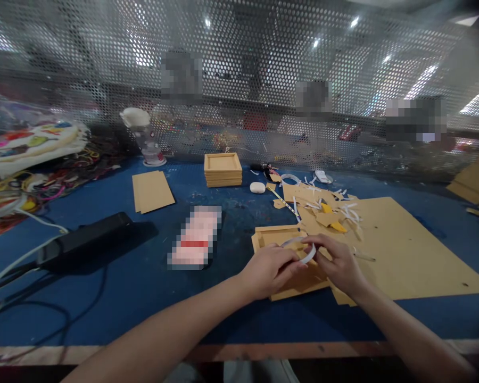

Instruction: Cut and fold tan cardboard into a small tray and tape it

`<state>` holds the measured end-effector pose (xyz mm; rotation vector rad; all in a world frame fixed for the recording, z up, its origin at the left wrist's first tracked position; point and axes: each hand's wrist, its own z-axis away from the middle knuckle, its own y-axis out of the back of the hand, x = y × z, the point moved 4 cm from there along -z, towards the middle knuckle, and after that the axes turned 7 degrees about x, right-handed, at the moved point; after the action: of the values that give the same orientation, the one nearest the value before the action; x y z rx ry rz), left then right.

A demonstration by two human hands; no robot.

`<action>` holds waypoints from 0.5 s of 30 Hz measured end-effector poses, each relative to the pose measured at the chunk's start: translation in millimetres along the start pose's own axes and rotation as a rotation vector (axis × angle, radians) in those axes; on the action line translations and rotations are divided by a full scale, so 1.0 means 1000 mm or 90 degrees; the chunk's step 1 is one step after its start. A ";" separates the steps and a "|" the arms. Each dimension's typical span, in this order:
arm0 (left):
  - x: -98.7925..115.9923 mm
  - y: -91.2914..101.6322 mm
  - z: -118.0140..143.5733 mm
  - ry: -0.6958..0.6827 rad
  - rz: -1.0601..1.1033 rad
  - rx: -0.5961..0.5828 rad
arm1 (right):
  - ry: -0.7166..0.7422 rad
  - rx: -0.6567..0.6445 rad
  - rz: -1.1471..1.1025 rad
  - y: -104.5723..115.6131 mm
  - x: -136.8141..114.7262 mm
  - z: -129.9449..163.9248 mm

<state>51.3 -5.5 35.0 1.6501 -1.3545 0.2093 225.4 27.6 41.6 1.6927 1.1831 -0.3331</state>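
Observation:
Between my hands is a white ring of tape [310, 255], raised over a shallow brown cardboard tray [277, 231]. My left hand [268, 270] is closed on the ring's near left side, thumb and fingers pinching it. At the ring's right edge, my right hand [340, 261] has its fingertips pressed together on the tape. Whether a loose tape end is between those fingers, I cannot make out. The tray lies partly under both hands, which hide much of its inside, and it overlaps a large cardboard sheet [399, 250].
Cardboard scraps [327, 218] and white paper strips litter the sheet. Behind are a tape roll [290, 180], a white case [257, 187] and stacked trays [223, 178]. Leftward lie a pixelated pink object [195, 236], card pieces [154, 192] and a black power strip [85, 242]. A perforated panel [239, 64] backs the table.

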 end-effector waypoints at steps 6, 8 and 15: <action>0.007 0.000 0.001 0.017 0.038 -0.032 | -0.209 0.021 -0.212 -0.007 0.015 -0.004; 0.009 0.002 0.001 0.023 0.050 -0.053 | -0.265 0.017 -0.275 -0.008 0.021 -0.005; 0.016 0.007 -0.002 0.005 0.110 -0.064 | -0.437 0.003 -0.381 -0.011 0.021 -0.001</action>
<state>52.2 -14.2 50.4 1.4496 -1.4779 0.2452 226.4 40.8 21.4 1.0390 1.1163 -1.1774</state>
